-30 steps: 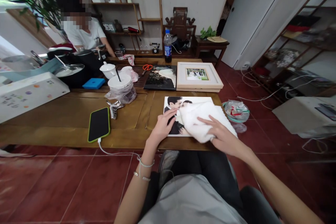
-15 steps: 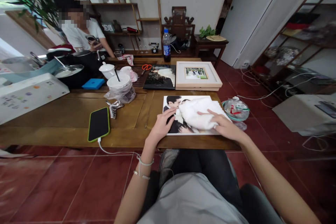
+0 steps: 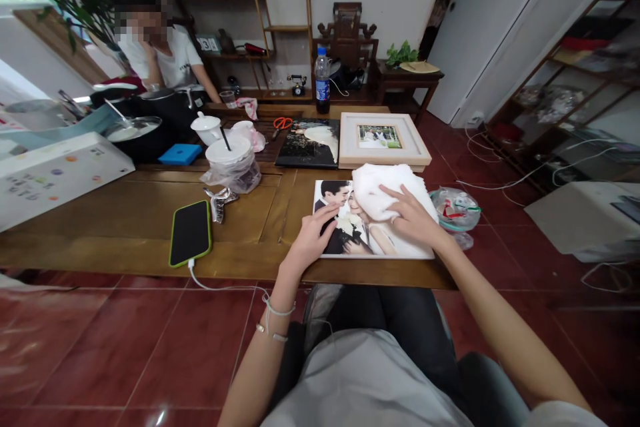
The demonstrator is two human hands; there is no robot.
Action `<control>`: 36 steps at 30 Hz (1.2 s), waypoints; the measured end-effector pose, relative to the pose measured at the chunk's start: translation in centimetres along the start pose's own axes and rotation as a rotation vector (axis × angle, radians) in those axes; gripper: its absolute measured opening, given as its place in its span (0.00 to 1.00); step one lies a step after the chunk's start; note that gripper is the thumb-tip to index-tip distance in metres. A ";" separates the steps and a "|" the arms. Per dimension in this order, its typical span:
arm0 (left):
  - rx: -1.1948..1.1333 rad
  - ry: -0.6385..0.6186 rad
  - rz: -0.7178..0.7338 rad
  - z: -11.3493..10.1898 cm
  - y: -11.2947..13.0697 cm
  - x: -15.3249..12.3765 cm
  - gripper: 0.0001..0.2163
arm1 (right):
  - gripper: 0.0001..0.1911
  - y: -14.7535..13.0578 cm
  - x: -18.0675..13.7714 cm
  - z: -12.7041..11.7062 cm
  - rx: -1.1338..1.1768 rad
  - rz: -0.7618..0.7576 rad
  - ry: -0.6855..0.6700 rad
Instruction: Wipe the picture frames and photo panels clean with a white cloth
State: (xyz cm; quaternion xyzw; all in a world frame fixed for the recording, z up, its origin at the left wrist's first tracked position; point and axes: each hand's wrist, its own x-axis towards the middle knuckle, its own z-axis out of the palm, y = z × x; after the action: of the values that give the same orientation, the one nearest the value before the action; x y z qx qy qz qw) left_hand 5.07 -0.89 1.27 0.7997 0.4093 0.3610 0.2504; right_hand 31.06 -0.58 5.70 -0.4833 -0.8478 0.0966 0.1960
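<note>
A photo panel of a couple lies flat on the wooden table in front of me. My left hand rests on its left side with fingers stretched out, holding nothing. A folded white cloth covers the panel's upper right part. My right hand holds the cloth at its near right side, with the fingers stretched over its top. Part of the picture is hidden beneath the cloth and both hands.
Behind the panel lie a light wooden frame and a dark photo panel. Orange-handled scissors and a bottle stand farther back. Leftward are a charging phone, a lidded cup and a white box. A person sits across.
My right hand has slid the cloth up and away across the panel, uncovering more of its lower part. My left hand stays on the panel. The seated person has raised a hand toward the head.
</note>
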 end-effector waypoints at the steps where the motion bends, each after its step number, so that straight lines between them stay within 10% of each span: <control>1: 0.000 0.000 -0.002 0.0 0.0 0.0 0.15 | 0.19 -0.6 -0.8 -0.2 0.003 -0.031 -0.035; 15: -0.014 0.009 0.014 0.2 -0.1 -0.1 0.15 | 0.29 -5.2 -10.2 -3.8 0.194 -0.003 -0.381; 27: -0.009 -0.013 0.005 0.0 -0.2 -0.1 0.15 | 0.19 1.8 -1.1 -1.6 0.116 0.145 -0.117; 36: -0.013 -0.007 0.004 0.0 0.1 0.0 0.15 | 0.22 0.3 0.9 0.6 -0.128 -0.030 -0.002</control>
State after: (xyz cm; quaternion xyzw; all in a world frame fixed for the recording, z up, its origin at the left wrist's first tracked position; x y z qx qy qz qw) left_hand 5.06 -0.94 1.32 0.8002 0.4042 0.3613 0.2565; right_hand 30.65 0.41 5.29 -0.4818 -0.8596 0.0398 0.1653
